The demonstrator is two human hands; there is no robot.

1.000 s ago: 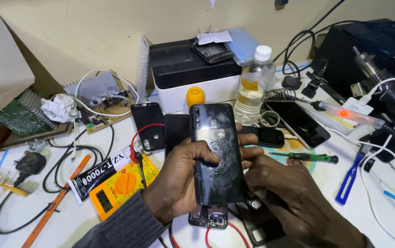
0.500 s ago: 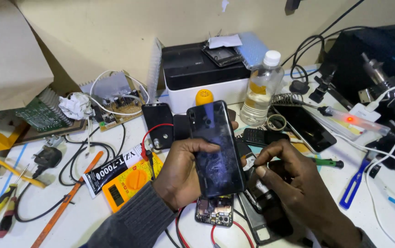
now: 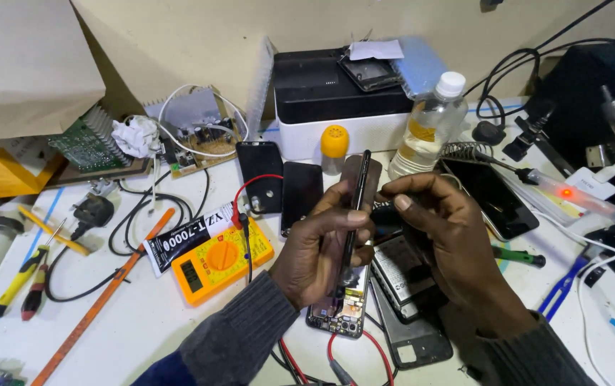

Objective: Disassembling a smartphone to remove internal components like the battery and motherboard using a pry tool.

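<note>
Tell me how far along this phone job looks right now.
Done: an opened phone lies on the table with its insides bare, and more loose phone parts lie beside it. In hand: the left hand holds a thin dark back panel edge-on, and the right hand pinches its upper edge. Left: panel and phone are apart, and the yellow multimeter sits untouched.

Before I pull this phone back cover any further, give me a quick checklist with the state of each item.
1. Left hand grips the back cover: ok, held edge-on.
2. Right hand on the cover's edge: ok, fingers touch near the top.
3. Opened phone lies flat beneath: ok.
4. Red lead away from the cover: ok.
5. Glue fully released: cannot tell.
</note>
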